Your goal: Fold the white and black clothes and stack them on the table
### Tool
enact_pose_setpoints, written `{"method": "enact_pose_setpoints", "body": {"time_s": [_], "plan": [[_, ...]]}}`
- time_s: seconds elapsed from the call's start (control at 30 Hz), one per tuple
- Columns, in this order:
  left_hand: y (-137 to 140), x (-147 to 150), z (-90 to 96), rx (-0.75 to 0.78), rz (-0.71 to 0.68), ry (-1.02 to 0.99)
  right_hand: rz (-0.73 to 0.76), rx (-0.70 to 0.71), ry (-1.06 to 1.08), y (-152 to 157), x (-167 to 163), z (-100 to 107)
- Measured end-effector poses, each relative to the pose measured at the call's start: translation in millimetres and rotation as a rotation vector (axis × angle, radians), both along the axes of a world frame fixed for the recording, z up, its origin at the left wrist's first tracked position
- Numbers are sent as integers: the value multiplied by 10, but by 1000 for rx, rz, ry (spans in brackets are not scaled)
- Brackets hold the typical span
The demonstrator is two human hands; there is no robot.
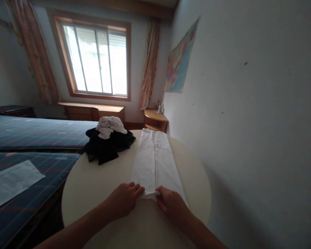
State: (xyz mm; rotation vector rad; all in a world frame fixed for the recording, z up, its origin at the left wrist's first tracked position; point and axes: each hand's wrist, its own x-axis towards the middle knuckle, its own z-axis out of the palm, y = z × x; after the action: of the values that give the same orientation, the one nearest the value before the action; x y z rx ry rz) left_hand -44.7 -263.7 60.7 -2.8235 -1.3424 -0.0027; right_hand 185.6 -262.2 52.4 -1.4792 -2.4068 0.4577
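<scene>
This is a home bedroom, as 2 plaid mattresses [41,132], patterned curtains [149,65] beside a wood-framed window [93,62], a wall map [180,62] and a corner cabinet [155,115] show.

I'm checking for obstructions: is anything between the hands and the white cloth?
Nothing visible: the left hand and right hand both touch the near end of the white cloth. The black garment lies to its left on the round table, not between.

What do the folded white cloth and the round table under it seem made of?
The white cloth looks like soft, matte fabric, perhaps cotton: it lies in flat folds with faint creases. The round table has a smooth, pale top, possibly laminate or painted wood; no grain shows.
</scene>
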Motion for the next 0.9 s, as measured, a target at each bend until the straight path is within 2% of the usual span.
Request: {"method": "enact_pose_setpoints", "body": {"time_s": [0.17, 0.33, 0.47, 0.6, 0.7, 0.8, 0.9], "plan": [[21, 11, -50, 39, 33, -23, 26, 8, 52, 35, -16, -95], [32, 243, -110, 109, 98, -32, 33, -36, 42, 157, -20, -121], [78, 353, -61, 24, 193, -70, 26, -83, 55, 236, 14, -78], [141, 229, 29, -66, 271, -187, 111, -98, 49, 169, 83, -25], [147, 82, 74, -100, 183, -254, 137, -102, 49, 92, 181, 6], [107, -61, 90, -154, -16, -296, 99, -118, 39, 48, 344, 40], [66, -209, 63, -218, -188, -331, 175, -112, 12, 13, 540, 73]]}}
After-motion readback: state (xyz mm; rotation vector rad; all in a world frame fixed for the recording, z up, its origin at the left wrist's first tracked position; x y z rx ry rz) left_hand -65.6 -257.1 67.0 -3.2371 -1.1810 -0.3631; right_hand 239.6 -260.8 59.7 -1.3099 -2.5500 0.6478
